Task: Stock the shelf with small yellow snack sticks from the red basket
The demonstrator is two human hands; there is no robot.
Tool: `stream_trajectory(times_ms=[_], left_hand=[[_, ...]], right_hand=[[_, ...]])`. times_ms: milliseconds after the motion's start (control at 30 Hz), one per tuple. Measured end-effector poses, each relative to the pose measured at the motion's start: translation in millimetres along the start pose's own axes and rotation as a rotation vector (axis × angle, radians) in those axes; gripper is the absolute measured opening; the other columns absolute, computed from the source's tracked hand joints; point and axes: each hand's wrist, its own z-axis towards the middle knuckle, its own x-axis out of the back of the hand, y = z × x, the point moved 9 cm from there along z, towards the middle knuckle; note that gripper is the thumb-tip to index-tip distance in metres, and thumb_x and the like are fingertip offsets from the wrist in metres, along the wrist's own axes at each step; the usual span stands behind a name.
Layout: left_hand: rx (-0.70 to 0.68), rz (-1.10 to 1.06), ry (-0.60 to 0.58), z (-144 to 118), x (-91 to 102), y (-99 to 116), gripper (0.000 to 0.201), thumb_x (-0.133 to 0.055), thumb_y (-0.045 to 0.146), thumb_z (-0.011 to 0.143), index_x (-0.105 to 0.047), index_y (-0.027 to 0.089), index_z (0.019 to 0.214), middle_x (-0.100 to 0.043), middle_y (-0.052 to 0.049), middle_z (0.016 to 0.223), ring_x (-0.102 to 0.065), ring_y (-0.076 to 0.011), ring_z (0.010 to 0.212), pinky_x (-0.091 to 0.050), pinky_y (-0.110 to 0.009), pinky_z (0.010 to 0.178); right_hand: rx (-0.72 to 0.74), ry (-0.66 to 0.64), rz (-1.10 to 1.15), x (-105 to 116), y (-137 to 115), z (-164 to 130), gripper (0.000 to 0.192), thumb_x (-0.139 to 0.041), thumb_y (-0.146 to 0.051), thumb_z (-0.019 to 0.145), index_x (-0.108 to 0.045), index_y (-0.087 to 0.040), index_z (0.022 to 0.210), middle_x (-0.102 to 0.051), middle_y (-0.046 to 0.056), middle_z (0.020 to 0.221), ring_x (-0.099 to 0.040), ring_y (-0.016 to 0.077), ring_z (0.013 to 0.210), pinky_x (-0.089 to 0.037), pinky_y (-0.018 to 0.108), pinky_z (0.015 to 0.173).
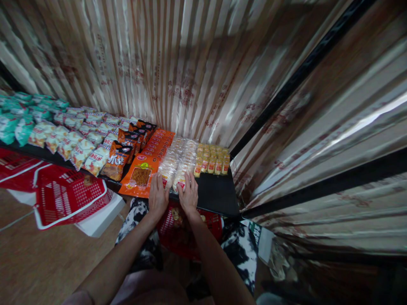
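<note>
Both my hands rest side by side at the front edge of a black shelf [216,192]. My left hand [158,195] and my right hand [188,194] lie on the nearest clear snack packs [175,163], which run back in rows. Whether the fingers grip a pack or only press on it, I cannot tell. Left of them lie flat orange snack packs [141,173]. To the right stand small yellow packs [212,160].
Further left the shelf carries dark orange bags [118,161], white-and-yellow bags [79,148] and green bags [15,123]. A red basket [68,199] sits on the floor at the left, another red basket [190,231] under my arms. Striped foil sheeting [178,72] backs the shelf.
</note>
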Motion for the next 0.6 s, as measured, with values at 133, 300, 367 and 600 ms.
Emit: stream_trajectory(times_ms=[133,300,367,600], left_hand=[[-0.018,0.0,0.01,-2,5.9,4,0.059,-0.045,0.029,0.087,-0.022,0.009,0.137,-0.024,-0.024,0.143,-0.016,-0.0309,0.136,-0.029,-0.052,0.104],[-0.013,-0.021,-0.007,-8,8.2,8,0.057,-0.047,0.024,0.084,-0.025,0.013,0.136,-0.021,-0.02,0.145,-0.014,-0.0315,0.136,-0.029,-0.054,0.104],[-0.019,-0.011,-0.025,-12,6.8,9,0.055,-0.047,0.022,0.084,-0.028,0.012,0.135,-0.021,-0.02,0.145,-0.014,-0.0311,0.136,-0.029,-0.053,0.104],[-0.052,-0.029,-0.104,-23,-1.6,7,0.053,-0.041,0.018,0.086,-0.027,0.01,0.136,-0.022,-0.02,0.145,-0.014,-0.0271,0.137,-0.027,-0.05,0.107]], right_hand=[[-0.021,-0.01,-0.001,-3,3,-1,0.058,-0.041,-0.043,0.087,-0.03,-0.019,0.139,-0.028,0.012,0.143,-0.03,0.025,0.127,-0.034,0.042,0.1],[-0.051,0.019,0.012,-3,8,-3,0.066,-0.044,-0.047,0.084,-0.024,-0.02,0.141,-0.024,0.014,0.144,-0.03,0.0281,0.127,-0.036,0.046,0.097],[-0.07,0.027,0.019,-3,10,-3,0.066,-0.044,-0.047,0.084,-0.023,-0.02,0.141,-0.023,0.015,0.145,-0.03,0.0288,0.127,-0.036,0.046,0.097],[-0.08,0.019,0.032,-4,11,-4,0.064,-0.043,-0.046,0.085,-0.025,-0.019,0.141,-0.026,0.015,0.144,-0.032,0.0284,0.126,-0.036,0.045,0.097]])
